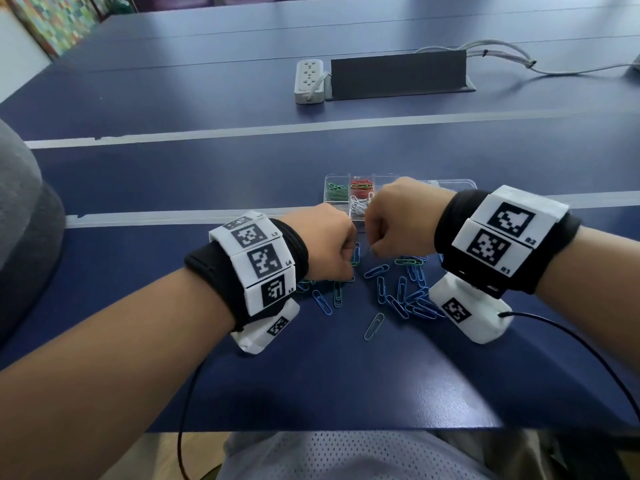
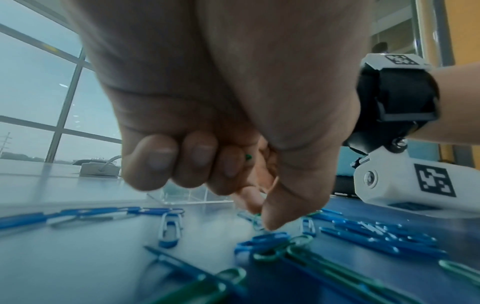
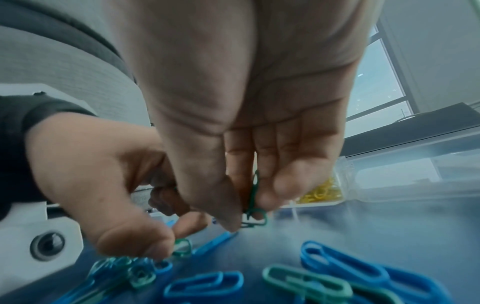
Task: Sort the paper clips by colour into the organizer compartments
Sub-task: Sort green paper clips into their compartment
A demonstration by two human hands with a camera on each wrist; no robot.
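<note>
Blue and green paper clips [image 1: 401, 292] lie scattered on the dark blue table. My left hand [image 1: 325, 247] hovers over them with curled fingers, and its thumb and forefinger pinch a green clip [image 2: 257, 221] at the table surface; another bit of green shows in its palm. My right hand [image 1: 391, 223], just beside it, pinches green clips [image 3: 253, 203] between thumb and fingers. Behind the hands stands the clear organizer [image 1: 460, 185], with green [image 1: 336, 192], red [image 1: 362, 188] and white [image 1: 358, 204] clips in separate compartments. Yellow clips [image 3: 320, 193] show in the right wrist view.
A white power strip [image 1: 309, 81] and a dark grey cable box [image 1: 398, 76] sit at the far middle of the table, with cables [image 1: 502, 57] running right. Black wrist-camera cables [image 1: 571, 337] trail off the near table edge. A grey chair back [image 1: 24, 209] stands at left.
</note>
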